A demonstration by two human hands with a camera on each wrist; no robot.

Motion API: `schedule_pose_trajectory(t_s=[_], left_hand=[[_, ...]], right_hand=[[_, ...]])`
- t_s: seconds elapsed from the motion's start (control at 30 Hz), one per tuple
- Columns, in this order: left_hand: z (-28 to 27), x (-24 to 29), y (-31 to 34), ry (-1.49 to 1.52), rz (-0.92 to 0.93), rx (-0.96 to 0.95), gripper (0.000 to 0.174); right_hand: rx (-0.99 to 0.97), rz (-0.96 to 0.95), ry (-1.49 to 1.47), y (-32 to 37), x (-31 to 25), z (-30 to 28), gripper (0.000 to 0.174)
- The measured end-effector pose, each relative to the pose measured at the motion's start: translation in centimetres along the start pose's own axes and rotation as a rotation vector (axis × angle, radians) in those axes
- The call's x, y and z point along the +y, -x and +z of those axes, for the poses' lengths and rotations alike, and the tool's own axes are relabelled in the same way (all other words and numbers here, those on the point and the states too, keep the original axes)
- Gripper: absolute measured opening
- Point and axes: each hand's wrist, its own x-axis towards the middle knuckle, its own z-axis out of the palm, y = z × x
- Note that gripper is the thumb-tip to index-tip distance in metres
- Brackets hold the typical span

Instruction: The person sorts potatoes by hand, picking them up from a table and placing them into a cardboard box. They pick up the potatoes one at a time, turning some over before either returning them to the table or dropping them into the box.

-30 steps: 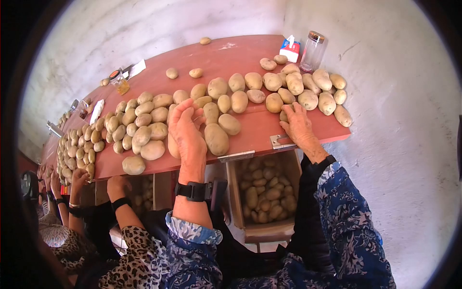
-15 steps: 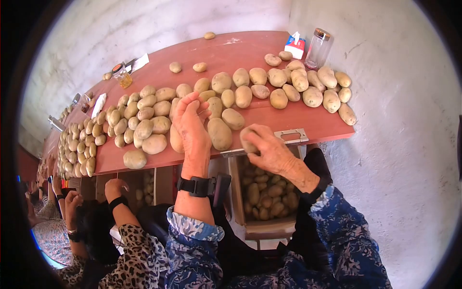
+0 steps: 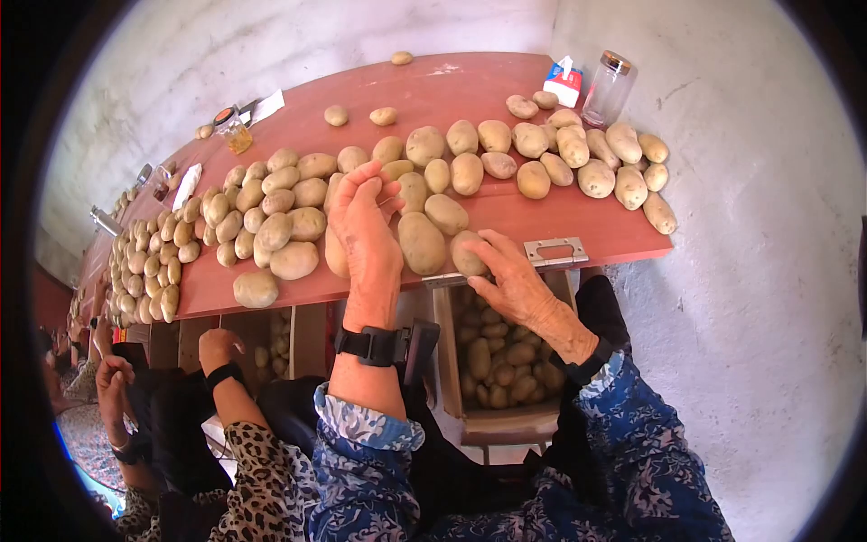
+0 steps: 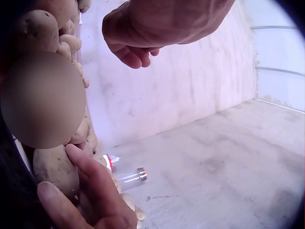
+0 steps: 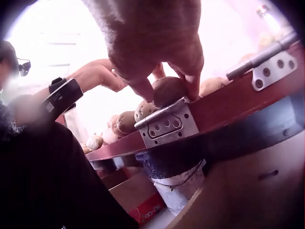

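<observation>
My right hand [image 3: 522, 282] holds a potato [image 3: 466, 254] at the table's front edge, above a metal hinge [image 5: 167, 125]. In the left wrist view, its thumb and a finger lie along the potato's side. Two larger potatoes sit just left of it, the nearest a big oval potato [image 3: 421, 244]. My left hand [image 3: 365, 237] is raised in front of the potato rows, palm turned inward, fingers loosely bent with nothing in them. Beneath the edge, a box [image 3: 449, 361] holds many potatoes.
Potatoes in rows and heaps cover much of the red table [image 3: 578, 212]. A glass jar [image 3: 610, 88] and a tissue pack [image 3: 564, 86] stand at the back right by the wall. Other people sit along the left, one in a leopard-print sleeve [image 3: 257, 452].
My right hand picked up a small potato from the right-hand group and brought it left to the front edge beside the big oval potato. The left hand has stayed raised.
</observation>
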Motion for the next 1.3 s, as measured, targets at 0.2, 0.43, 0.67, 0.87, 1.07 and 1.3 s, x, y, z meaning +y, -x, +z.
schedule_pose_trajectory(t_s=[0.2,0.43,0.67,0.87,1.07,1.3], left_hand=[[-0.2,-2.5,-0.3,-0.006,0.186,-0.08,0.01],[0.8,-2.2,0.3,-0.014,0.123,0.008,0.013],[3.1,-0.9,1.7,0.098,0.077,0.029,0.015],[3.0,-5.6,-0.4,-0.004,0.274,-0.121,0.014],[5.7,-2.8,2.0,0.006,0.001,-0.043,0.015],[4.8,-2.1,1.5,0.057,-0.014,-0.03,0.015]], right_hand=[[0.031,-0.088,0.02,-0.2,1.7,0.8,0.054],[0.035,0.089,-0.05,0.5,1.3,1.0,0.054],[0.029,0.108,-0.164,0.7,0.9,0.4,0.054],[0.045,0.019,-0.08,0.6,1.5,0.8,0.05],[0.175,0.014,0.013,0.8,1.0,1.2,0.057],[0.158,0.047,-0.003,2.3,1.4,-0.8,0.058]])
